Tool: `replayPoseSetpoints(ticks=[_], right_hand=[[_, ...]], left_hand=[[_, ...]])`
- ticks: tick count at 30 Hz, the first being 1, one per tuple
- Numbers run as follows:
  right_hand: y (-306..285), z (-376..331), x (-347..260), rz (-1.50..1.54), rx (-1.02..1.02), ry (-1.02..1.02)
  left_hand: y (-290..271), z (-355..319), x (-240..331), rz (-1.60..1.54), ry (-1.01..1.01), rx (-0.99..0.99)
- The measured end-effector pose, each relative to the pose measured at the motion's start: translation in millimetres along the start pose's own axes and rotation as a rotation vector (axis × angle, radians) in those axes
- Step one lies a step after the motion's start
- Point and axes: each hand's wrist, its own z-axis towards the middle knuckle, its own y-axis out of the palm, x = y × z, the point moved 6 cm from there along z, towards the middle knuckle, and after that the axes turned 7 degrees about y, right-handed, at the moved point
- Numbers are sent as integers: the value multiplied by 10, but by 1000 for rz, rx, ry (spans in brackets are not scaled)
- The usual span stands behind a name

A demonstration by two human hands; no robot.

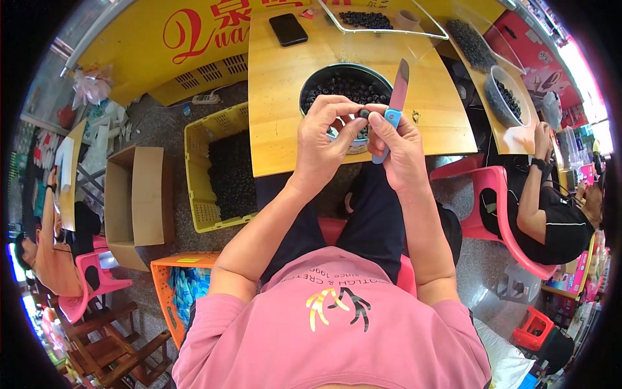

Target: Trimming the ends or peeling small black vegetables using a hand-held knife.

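My left hand (322, 133) pinches a small dark round piece (363, 113), like a nut or a small fruit, between thumb and fingertips. In my right hand (403, 146) is a folding knife (399, 87) with a blue handle, its blade pointing up and away from me. The right thumb and fingertips meet the left ones close to the dark piece. Just beyond and below both hands stands a round metal bowl (302, 97) holding many similar dark pieces (350, 84). My hands partly cover its near side, where a second container shows only in part.
The wooden table (275, 117) carries a black phone (288, 30) and a clear tray (427, 23) of dark pieces. A yellow crate (197, 194) full of them stands left, beside a cardboard box (148, 188) and an orange crate (165, 292). People sit at both sides.
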Motion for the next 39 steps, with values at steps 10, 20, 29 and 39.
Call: replayPoseSetpoints(ticks=[10,20,29,39], right_hand=[[7,12,-43,-86,59,-1],[76,-139,-307,-907,149,-560],[114,-209,-371,-1261,137,-718],[103,-222,-404,-1284,170,-764]], left_hand=[[-35,20,24,101,86,4],[-32,-62,-160,-431,-300,32],[5,-66,-180,-487,-324,-5],[34,-90,-247,-546,-316,-51]])
